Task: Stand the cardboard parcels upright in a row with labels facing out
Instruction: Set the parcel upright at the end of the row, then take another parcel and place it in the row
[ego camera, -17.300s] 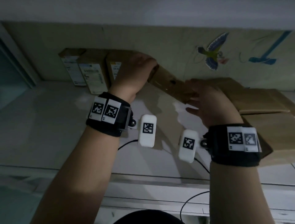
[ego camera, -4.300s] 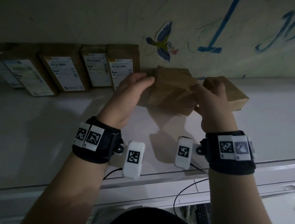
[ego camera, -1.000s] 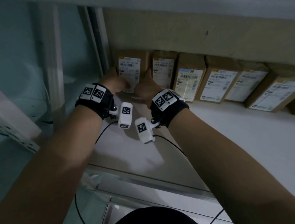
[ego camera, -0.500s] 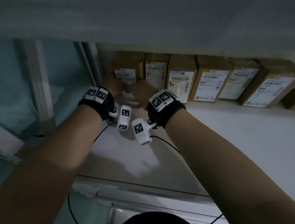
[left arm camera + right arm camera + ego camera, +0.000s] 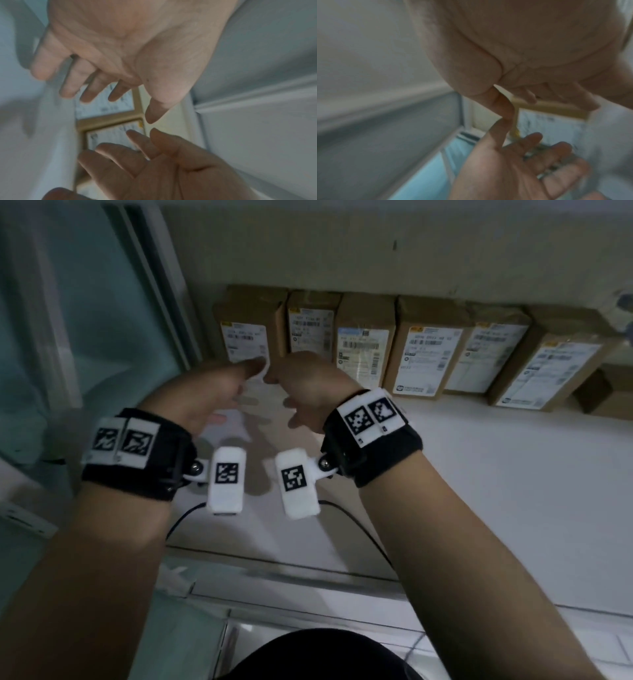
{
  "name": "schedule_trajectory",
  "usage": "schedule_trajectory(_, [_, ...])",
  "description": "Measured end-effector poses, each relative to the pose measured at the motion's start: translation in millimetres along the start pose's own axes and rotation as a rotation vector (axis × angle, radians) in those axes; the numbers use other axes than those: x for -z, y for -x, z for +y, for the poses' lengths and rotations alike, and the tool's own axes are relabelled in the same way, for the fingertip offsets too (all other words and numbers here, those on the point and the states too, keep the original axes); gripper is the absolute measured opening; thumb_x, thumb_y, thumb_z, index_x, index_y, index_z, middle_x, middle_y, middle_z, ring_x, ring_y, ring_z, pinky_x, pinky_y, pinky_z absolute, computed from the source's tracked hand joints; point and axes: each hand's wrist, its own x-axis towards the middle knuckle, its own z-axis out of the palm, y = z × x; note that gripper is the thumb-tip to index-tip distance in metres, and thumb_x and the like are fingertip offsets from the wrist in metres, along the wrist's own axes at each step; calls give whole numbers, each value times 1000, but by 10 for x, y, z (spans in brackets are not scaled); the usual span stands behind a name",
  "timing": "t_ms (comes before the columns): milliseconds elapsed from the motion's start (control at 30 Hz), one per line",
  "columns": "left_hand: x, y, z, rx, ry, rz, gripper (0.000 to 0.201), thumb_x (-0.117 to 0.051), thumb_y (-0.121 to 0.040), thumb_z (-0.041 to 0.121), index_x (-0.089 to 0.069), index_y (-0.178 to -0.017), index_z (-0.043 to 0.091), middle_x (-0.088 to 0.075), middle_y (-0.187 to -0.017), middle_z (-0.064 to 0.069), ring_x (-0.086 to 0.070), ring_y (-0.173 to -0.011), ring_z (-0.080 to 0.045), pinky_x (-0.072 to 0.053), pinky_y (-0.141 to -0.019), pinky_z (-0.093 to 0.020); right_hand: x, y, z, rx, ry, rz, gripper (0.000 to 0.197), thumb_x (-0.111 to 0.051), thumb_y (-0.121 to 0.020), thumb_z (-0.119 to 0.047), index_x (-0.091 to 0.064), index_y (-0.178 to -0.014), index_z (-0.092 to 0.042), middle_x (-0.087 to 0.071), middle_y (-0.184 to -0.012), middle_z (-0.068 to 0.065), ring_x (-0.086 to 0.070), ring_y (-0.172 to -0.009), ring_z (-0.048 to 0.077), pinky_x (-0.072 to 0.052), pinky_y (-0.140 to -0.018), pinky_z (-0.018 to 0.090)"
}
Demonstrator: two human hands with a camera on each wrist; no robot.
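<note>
Several brown cardboard parcels stand upright in a row against the wall, white labels facing me, from the leftmost parcel (image 5: 248, 333) to the rightmost labelled parcel (image 5: 555, 368). My left hand (image 5: 226, 392) and right hand (image 5: 301, 385) hover side by side just in front of the leftmost two parcels, thumbs nearly meeting, fingers relaxed and holding nothing. The left wrist view shows the left hand (image 5: 120, 67) above the right hand (image 5: 154, 162), with two labelled parcels (image 5: 106, 106) beyond them. In the blurred right wrist view, the right hand (image 5: 505, 54) and left hand (image 5: 522, 162) frame a parcel (image 5: 547, 121).
A darker unlabelled box (image 5: 606, 395) sits at the far right end of the row. A glass pane with a metal frame (image 5: 154, 289) bounds the white shelf (image 5: 479, 474) on the left. A black cable (image 5: 359, 518) trails over the shelf's front edge.
Both hands have come off the leftmost parcel and drawn back toward me, fingers loosened. The parcel stays standing in the row.
</note>
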Motion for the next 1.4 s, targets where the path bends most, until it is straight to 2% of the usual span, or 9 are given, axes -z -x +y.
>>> schedule_trajectory(167, [-490,338,328,-124,90,-80,16,-62,-104,49,-67,-101,34,-75,-109,3,-70,-118,-26,-50,-96,-41,367,348,23,-12,-55,198,42,-53,-109,-12,-52,-149,1,-60,-144,14,-63,-96,19,-54,-81,26])
schedule_trajectory(300, [-1161,570,520,-232,190,-374,26,-65,-100,53,-69,-112,31,-72,-118,6,-67,-120,-19,-53,-101,-44,893,729,279,-17,-94,349,45,-57,-105,-14,-53,-150,-10,-65,-122,4,-62,-94,14,-43,-58,16])
schedule_trajectory(467, [-2168,850,692,-294,30,-515,28,-60,-95,55,-70,-116,40,-73,-127,6,-66,-123,-17,-52,-105,-43,1672,1164,703,-99,-105,596,47,-60,-101,-18,-55,-148,-17,-65,-134,10,-63,-114,23,-48,-81,28])
schedule_trajectory(567, [-2751,989,783,-281,-10,-543,20,-55,-108,47,-70,-120,40,-73,-123,11,-66,-117,-10,-52,-94,-34,2171,1368,977,-142,-117,650,27,-58,-103,-15,-66,-127,-24,-58,-122,5,-55,-108,19,-44,-76,27])
schedule_trajectory(767, [-3655,1048,1078,-200,61,-583,22,-58,-108,41,-69,-125,32,-70,-126,5,-64,-119,-15,-50,-92,-34,3101,1636,1310,-197,-93,718,37,-58,-104,-17,-60,-140,-15,-61,-107,-3,-55,-90,11,-46,-84,32])
schedule_trajectory(933, [-4432,887,1317,-68,204,-654,27,-54,-109,19,-80,-109,26,-78,-115,-4,-74,-110,-22,-61,-83,-34,3830,1729,1513,-213,-69,730,43,-52,-109,-27,-54,-149,-13,-55,-147,6,-55,-129,27,-46,-109,39])
schedule_trajectory(1100, [-5011,771,1471,-32,211,-629,62,-61,-108,35,-38,-163,19,-40,-162,9,-37,-152,-13,-32,-129,-48,4552,1760,1706,-229,-160,751,50,-54,-109,-20,-46,-154,-1,-55,-147,13,-52,-142,31,-54,-80,24])
schedule_trajectory(1267, [-5275,626,1419,89,472,-516,64,-64,-107,31,-36,-163,20,-24,-176,-5,-27,-159,-30,-48,-115,-47,4828,1624,1958,-182,-306,678,57,-62,-101,-32,-51,-152,-10,-62,-129,6,-59,-96,17,-45,-99,37])
schedule_trajectory(1400, [-5278,571,1340,112,522,-480,57,-70,-102,31,-49,-154,17,-39,-164,-9,-41,-146,-32,-58,-88,-39,4971,1299,2314,-168,-280,660,76,-73,-73,-55,-62,-141,-22,-66,-136,5,-65,-117,27,-53,-106,43])
